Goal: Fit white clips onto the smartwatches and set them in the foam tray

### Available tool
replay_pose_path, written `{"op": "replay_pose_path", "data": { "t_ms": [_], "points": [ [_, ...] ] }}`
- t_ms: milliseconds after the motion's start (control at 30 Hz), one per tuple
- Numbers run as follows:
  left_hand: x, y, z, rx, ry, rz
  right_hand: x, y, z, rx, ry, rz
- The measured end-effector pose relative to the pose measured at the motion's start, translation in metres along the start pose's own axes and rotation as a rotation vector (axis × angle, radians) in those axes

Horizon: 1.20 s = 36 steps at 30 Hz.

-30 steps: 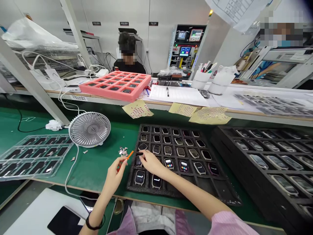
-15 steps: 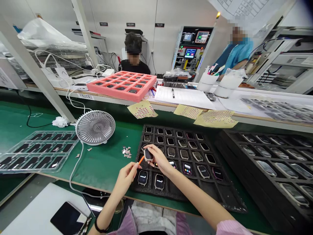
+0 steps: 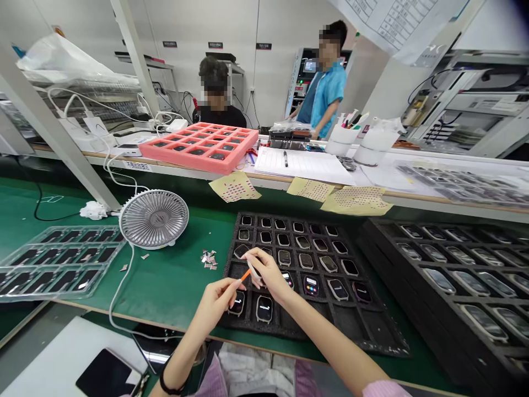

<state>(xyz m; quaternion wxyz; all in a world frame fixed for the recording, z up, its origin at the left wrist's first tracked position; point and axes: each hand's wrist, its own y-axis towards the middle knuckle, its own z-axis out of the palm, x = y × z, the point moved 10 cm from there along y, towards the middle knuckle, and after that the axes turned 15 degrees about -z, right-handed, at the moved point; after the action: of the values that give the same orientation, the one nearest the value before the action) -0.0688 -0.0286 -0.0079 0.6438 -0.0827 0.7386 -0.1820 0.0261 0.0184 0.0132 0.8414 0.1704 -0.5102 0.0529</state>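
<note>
My left hand [image 3: 219, 296] pinches a thin orange tool [image 3: 246, 274], its tip against a watch. That watch [image 3: 253, 269] is tilted on edge, held in the fingers of my right hand [image 3: 266, 271], which hide part of it. Both hands are over the left side of a black foam tray [image 3: 295, 320] with rows of square watches. Several watches in the tray have lit screens, among them one with a purple rim [image 3: 311, 285] and one near the front edge [image 3: 264, 309].
A round fan [image 3: 155, 219], small scraps [image 3: 209, 259] and a clear tray [image 3: 61, 259] lie left. More black trays [image 3: 450, 275] are stacked right. A pink tray [image 3: 198, 146] rests on the shelf. Two people are beyond it, one seated, one standing.
The watch in my right hand has turned from face up to edge-on, the orange tool moving with it. The standing person in blue has moved left. The view has shifted slightly.
</note>
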Motion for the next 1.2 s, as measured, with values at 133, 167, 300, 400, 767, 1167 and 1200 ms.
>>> {"op": "replay_pose_path", "data": {
  "t_ms": [133, 167, 300, 400, 767, 1167, 1200],
  "points": [
    [0.001, 0.002, 0.006, 0.064, -0.111, -0.024, -0.014, -0.008, 0.017, -0.001, 0.273, 0.139],
    [0.0, 0.003, 0.008, 0.065, -0.141, -0.015, -0.019, -0.011, 0.021, -0.016, 0.364, 0.176],
    [-0.002, 0.005, 0.011, 0.062, -0.196, 0.008, -0.028, -0.014, 0.024, -0.105, 0.52, 0.212],
    [-0.001, 0.007, 0.001, -0.003, -0.232, -0.017, -0.025, -0.01, 0.016, -0.149, 0.446, 0.179],
    [-0.015, 0.014, -0.015, -0.157, -0.233, 0.035, -0.012, 0.011, 0.012, -0.103, -0.118, 0.01],
    [-0.007, 0.023, -0.104, -0.599, 0.474, 0.096, -0.024, 0.032, -0.018, 0.078, -0.696, -0.08],
    [-0.005, 0.026, -0.103, -0.607, 0.509, 0.085, -0.027, 0.033, -0.015, 0.072, -0.737, -0.106]
  ]
}}
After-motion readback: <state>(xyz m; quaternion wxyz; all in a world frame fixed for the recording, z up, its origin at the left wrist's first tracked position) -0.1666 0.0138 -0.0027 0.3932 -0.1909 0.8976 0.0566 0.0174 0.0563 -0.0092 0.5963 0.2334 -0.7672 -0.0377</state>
